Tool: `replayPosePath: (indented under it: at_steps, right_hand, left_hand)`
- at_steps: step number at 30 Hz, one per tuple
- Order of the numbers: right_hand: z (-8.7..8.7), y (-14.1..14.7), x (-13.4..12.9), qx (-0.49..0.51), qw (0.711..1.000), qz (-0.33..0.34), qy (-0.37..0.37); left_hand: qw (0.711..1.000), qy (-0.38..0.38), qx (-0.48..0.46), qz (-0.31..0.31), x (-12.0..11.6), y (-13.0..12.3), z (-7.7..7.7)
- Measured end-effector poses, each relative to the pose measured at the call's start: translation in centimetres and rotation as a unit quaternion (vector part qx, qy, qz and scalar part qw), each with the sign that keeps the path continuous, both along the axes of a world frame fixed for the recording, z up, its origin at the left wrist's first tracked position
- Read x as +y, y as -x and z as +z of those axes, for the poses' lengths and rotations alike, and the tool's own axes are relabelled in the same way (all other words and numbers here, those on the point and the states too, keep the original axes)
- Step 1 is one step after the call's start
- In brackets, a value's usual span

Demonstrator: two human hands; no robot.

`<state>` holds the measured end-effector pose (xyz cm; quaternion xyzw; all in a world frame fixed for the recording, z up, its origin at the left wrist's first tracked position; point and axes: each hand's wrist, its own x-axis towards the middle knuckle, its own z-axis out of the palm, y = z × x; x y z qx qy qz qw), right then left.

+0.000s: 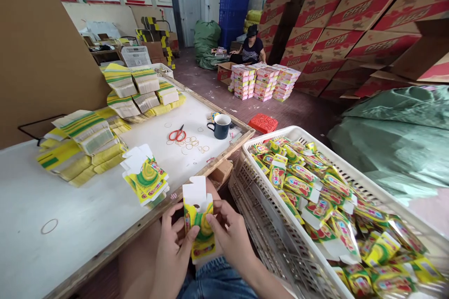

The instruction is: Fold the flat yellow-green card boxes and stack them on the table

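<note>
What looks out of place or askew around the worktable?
Thin, round tan rubber bands lie scattered on the white wood-edged tabletop, mostly beside the red-handled scissors; one sits alone far to the left. They look stray rather than gathered. I see no spill.

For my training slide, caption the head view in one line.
Both hands hold a yellow-and-green carton, white flaps up, between a table and a basket of small boxes.
</note>
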<state>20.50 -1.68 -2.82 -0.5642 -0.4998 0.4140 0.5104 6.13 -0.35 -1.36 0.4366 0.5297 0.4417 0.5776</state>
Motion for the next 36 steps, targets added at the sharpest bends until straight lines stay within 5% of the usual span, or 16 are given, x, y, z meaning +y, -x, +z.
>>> replayPosePath:
  at_steps: [7, 13, 20, 24, 29, 36]
  right_hand:
    - [1.1, -1.5, -0.5, 0.152, 0.982, 0.107, -0.028]
    - [1.7, -3.0, -0.5, 0.070, 0.982, 0.178, -0.006]
    - [1.5, -2.8, -0.2, 0.036, 0.996, 0.069, -0.048]
    - [1.8, -3.6, -0.3, 0.010, 0.993, 0.082, -0.086]
    - [2.8, -4.7, -0.7, -0.031, 0.987, 0.159, 0.020]
    - [2.4, -3.5, -0.4, -0.198, 0.973, 0.106, 0.050]
  left_hand:
    - [0.994, 0.029, -0.066, -0.084, -0.1, 1.1, 0.9]
    - [0.974, 0.080, -0.094, -0.192, -1.0, 1.8, 0.2]
    - [0.975, 0.084, -0.062, -0.194, -0.8, 1.3, 0.2]
    - [0.977, 0.034, 0.009, -0.211, 0.0, 1.4, -0.2]
    - [0.974, -0.011, 0.039, -0.223, -0.3, 0.6, -0.3]
    - [0.973, -0.005, -0.004, -0.229, -0.4, -0.1, -0.3]
